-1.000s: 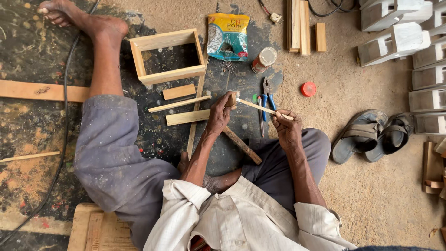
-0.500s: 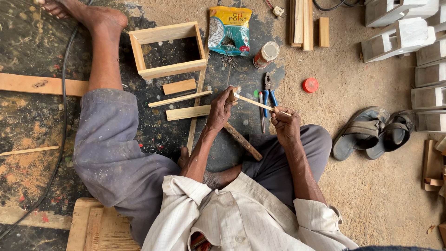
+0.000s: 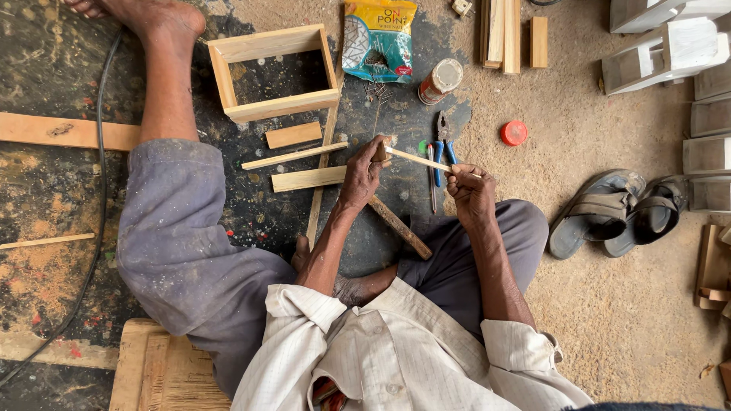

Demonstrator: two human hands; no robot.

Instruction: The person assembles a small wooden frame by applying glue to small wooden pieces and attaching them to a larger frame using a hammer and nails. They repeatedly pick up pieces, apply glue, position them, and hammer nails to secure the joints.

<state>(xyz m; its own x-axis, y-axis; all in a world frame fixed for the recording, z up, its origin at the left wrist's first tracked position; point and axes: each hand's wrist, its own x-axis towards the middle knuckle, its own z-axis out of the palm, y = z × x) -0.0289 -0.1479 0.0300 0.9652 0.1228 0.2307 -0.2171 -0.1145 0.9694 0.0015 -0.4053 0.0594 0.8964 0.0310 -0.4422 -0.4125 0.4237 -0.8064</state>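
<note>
My left hand (image 3: 364,172) grips the left end of a thin pale wooden strip (image 3: 417,159). My right hand (image 3: 470,192) pinches the strip's right end, so it hangs just above the dark floor between both hands. I sit on the floor with my left leg stretched out. Beyond my left hand lie a flat wood piece (image 3: 307,179), a thinner strip (image 3: 293,156) and a small block (image 3: 293,135). An open wooden box frame (image 3: 274,76) stands further out. A wooden stick (image 3: 401,227) lies under my left wrist.
Blue-handled pliers (image 3: 444,137), a small jar (image 3: 440,81), a bag of nails (image 3: 378,38) and a red lid (image 3: 514,132) lie ahead. Sandals (image 3: 620,215) sit to the right, white wooden pieces (image 3: 662,42) at far right. A black cable (image 3: 99,205) runs along the left.
Both hands keep hold of the thin strip in about the same place. Only the view has shifted slightly.
</note>
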